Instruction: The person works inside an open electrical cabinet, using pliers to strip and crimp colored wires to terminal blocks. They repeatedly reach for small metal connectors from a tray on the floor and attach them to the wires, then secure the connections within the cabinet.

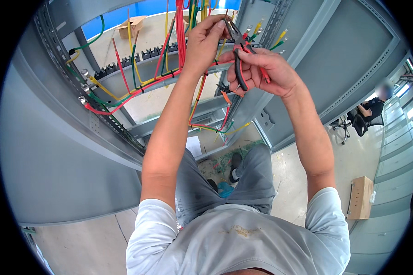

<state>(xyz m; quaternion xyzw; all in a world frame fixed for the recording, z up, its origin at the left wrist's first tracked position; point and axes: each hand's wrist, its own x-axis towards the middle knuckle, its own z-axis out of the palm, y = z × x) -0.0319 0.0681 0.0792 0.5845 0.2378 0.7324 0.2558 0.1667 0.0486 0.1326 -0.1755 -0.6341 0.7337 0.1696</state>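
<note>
Grasping the pliers [240, 43] by their red-and-black handles, the right hand [275, 71] holds them before the grey cabinet [348, 55]. Immediately left of the pliers, the left hand [204, 46] is pinched closed at the nose; any wire end within it is too small to confirm. A red wire bundle [182, 41] runs farther left of the pliers; lugged wires [280, 37] stand to their right.

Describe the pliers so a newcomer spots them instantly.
Find the grey metal cabinet strung with coloured wires. In front, the right hand holds the pliers. Unlike the thin wires nearby, they have paired red-and-black handles meeting a dark metal nose.
</note>
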